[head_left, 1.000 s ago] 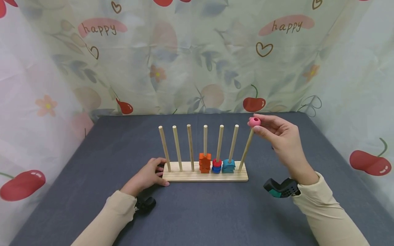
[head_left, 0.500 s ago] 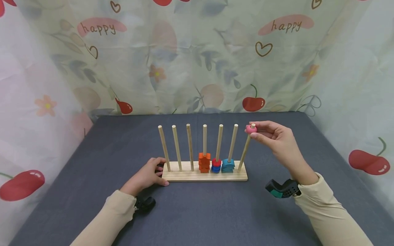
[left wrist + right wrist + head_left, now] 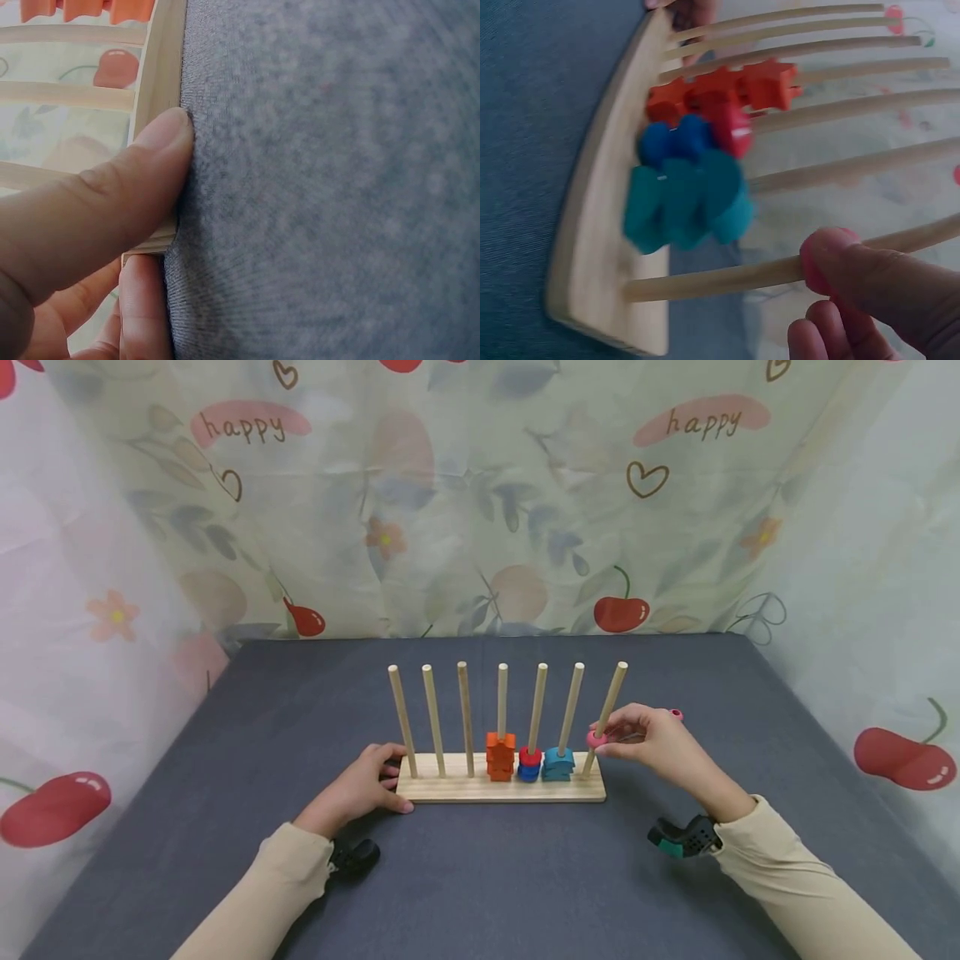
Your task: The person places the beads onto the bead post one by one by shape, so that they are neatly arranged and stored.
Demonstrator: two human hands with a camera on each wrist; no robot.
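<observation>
A wooden peg board [image 3: 495, 791] with a row of several upright pegs stands mid-table. My left hand [image 3: 360, 789] grips its left end; in the left wrist view the thumb [image 3: 161, 150] lies along the front edge, with fingers round the end. My right hand [image 3: 652, 743] pinches a pink bead [image 3: 596, 739] threaded on the rightmost peg [image 3: 612, 689], low down, above the base. Beside that peg, teal pieces [image 3: 682, 202] are stacked on one peg. A red bead [image 3: 731, 127] tops blue beads [image 3: 676, 140] on another, and orange star-like pieces [image 3: 720, 90] fill a third.
A second pink piece [image 3: 676, 714] lies behind my right hand, mostly hidden. The three leftmost pegs [image 3: 431, 718] carry no pieces. A dark cloth [image 3: 480, 877] covers the table, and a patterned curtain [image 3: 465, 527] hangs behind it.
My right hand has brought the pink bead from above the rightmost peg onto its tip, then slid it down the peg. The left hand has stayed on the board.
</observation>
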